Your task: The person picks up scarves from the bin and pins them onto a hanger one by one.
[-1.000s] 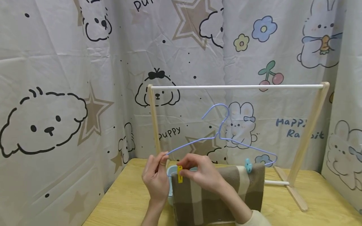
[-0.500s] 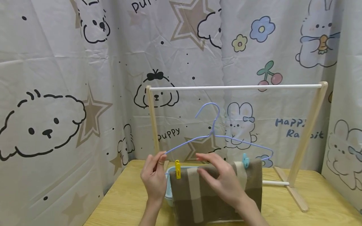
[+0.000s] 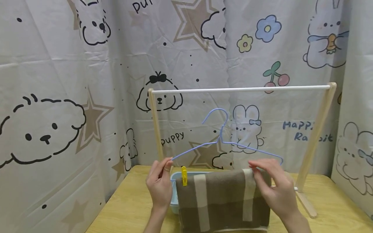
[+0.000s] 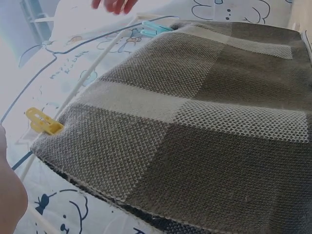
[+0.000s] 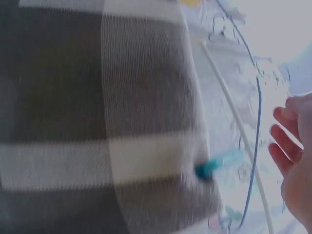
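My left hand pinches the left end of a purple-blue wire clothes hanger, whose hook points up. Over its lower bar hangs a folded knitted cloth in brown and cream checks. A yellow clothespin clips the cloth near its left edge. Close to the right edge sits a teal clothespin, which the right hand covers in the head view. My right hand is near that teal clothespin, fingers loosely bent; the right wrist view shows a gap between them.
Behind the hanger stands a wooden rack with a white top rail. A light blue basket is partly hidden behind the cloth on the wooden table. Printed curtains enclose the back and sides.
My right hand has let go of the yellow clothespin and moved right across the cloth to beside the teal one. The left hand keeps its pinch on the hanger, which has shifted slightly left.
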Demonstrator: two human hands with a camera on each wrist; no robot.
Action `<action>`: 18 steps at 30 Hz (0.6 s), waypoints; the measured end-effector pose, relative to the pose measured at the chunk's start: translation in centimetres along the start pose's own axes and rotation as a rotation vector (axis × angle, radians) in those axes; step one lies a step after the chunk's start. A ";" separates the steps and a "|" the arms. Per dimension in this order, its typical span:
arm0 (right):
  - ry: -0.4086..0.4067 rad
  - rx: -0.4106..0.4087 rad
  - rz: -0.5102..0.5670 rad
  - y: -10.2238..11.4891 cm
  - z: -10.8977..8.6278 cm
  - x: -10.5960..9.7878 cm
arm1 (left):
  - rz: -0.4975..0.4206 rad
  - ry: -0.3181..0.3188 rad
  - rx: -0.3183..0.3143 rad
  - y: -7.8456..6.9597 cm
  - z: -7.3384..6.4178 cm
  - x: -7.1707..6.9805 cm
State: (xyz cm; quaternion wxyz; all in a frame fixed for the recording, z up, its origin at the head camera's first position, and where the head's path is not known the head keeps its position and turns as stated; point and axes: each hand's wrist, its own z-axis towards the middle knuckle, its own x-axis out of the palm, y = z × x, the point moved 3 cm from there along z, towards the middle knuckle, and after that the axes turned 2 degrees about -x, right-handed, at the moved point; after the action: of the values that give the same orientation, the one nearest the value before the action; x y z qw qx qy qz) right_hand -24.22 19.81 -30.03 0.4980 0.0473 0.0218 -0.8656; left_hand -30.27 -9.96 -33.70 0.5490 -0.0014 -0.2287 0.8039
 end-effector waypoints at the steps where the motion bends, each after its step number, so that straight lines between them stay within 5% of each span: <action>1: -0.041 0.008 -0.037 -0.3 -0.2 -0.5 | -0.003 0.005 -0.002 0.1 0.0 -0.1; 5: -0.084 0.123 -0.222 -1.9 -1.2 -2.8 | -0.016 0.018 -0.011 0.2 0.0 -0.1; 12: 0.080 0.412 -0.310 -4.4 -2.9 -4.7 | -0.020 0.013 -0.044 0.5 -0.1 0.1; 15: 0.106 0.435 -0.301 -5.0 -3.4 -4.9 | -0.019 0.030 -0.058 0.5 -0.3 0.2; 18: 0.076 0.355 -0.252 -5.3 -3.9 -5.5 | -0.024 0.057 -0.069 0.4 -0.5 0.3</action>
State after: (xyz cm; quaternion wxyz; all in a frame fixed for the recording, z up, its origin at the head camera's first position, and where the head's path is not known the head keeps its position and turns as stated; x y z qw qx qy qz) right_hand -25.88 27.52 -33.38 0.3687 0.1638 -0.1065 -0.9088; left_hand -30.58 -9.59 -34.25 0.5647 -0.0406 -0.2403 0.7885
